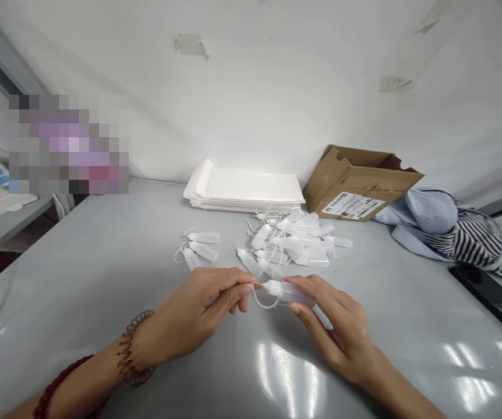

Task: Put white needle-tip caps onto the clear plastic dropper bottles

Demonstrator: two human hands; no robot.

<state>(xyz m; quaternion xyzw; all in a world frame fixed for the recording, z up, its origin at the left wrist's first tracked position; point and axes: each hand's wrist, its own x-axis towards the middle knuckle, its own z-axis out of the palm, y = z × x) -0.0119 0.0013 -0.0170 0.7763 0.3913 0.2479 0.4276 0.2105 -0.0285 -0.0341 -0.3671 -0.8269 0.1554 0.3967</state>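
My right hand (336,323) grips a small translucent squeeze bottle (288,293) lying sideways just above the table, fingers wrapped over its body. My left hand (198,311) pinches the bottle's thin tip and its looped cap tether at the left end. Beyond the hands lies a loose pile of several like bottles (297,241). Three more bottles (201,249) lie apart to the pile's left.
A stack of white plastic bags (246,191) sits against the wall, a tipped cardboard box (358,183) to its right. Blue and striped clothing (456,230) and a dark flat object (493,297) lie at the right. The grey table (102,256) has a white cable at its left edge.
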